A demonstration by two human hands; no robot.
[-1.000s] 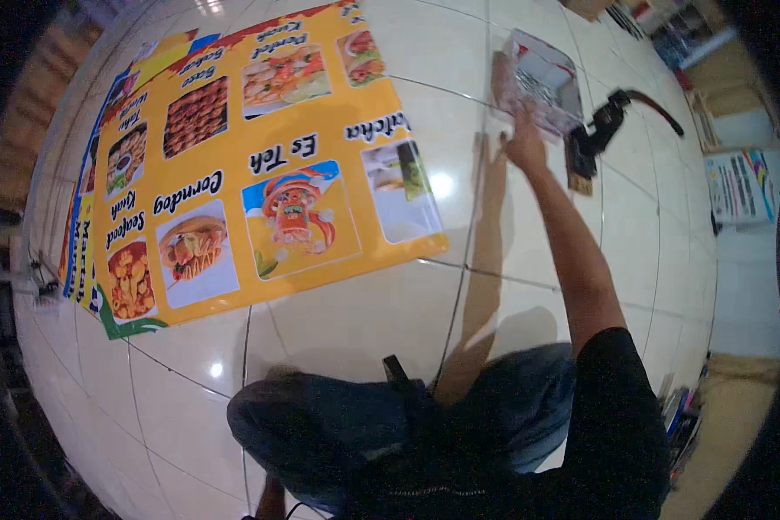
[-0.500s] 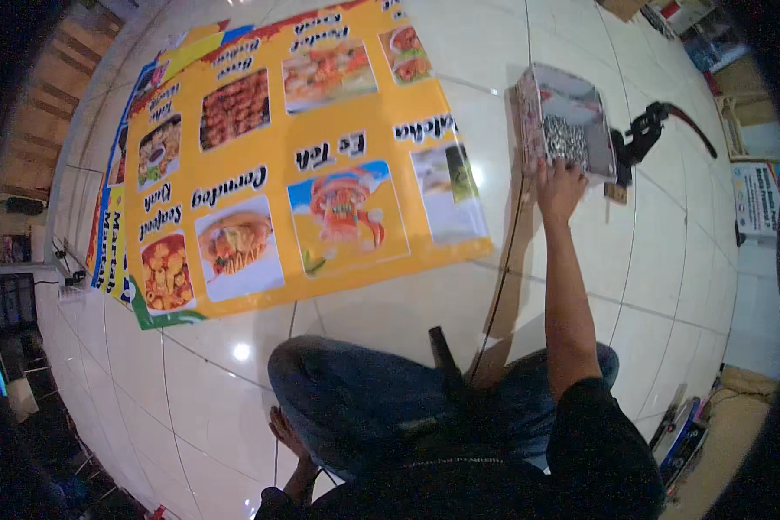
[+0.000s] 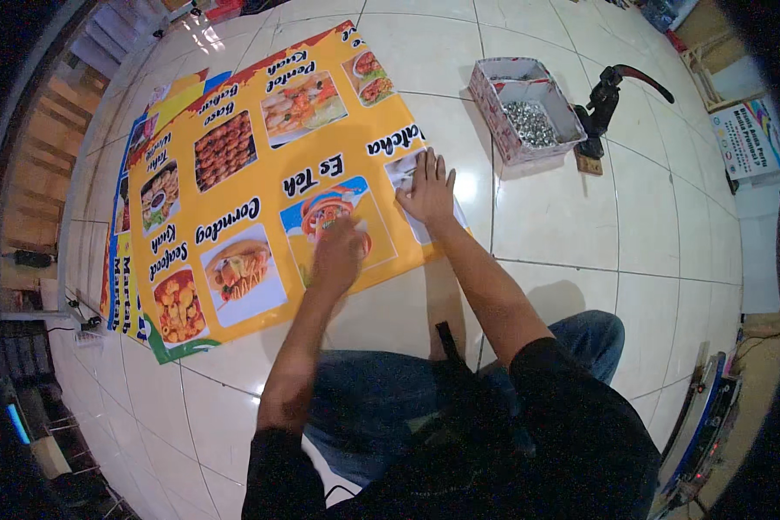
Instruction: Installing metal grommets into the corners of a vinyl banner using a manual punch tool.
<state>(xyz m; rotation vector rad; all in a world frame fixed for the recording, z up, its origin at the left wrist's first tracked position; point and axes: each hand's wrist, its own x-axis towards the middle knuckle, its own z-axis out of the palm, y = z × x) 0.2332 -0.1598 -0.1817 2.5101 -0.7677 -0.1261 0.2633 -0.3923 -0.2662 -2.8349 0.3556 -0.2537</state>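
A yellow banner (image 3: 269, 204) with food pictures lies on the tiled floor in front of me. My right hand (image 3: 429, 192) rests flat on its near right part, fingers spread, holding nothing. To its left, my left hand (image 3: 339, 253) is over the drink picture, its fingers curled closed. It is slightly blurred, and whatever it may hold is hidden. Past the banner's right edge stands an open box (image 3: 510, 151) with a divider inside. Small shiny silver metal pieces (image 3: 530, 124), which look like eyelets, fill its nearer compartment.
A black hand press (image 3: 600, 108) with a long curved lever stands right of the box on a small wooden base. More banners (image 3: 121, 286), blue and yellow, stick out under the yellow one's left side. A printed sign (image 3: 748, 143) leans at the far right.
My right hand has left the box and come down flat on the banner. My left hand has moved from beside my left knee onto the banner. The view has shifted.
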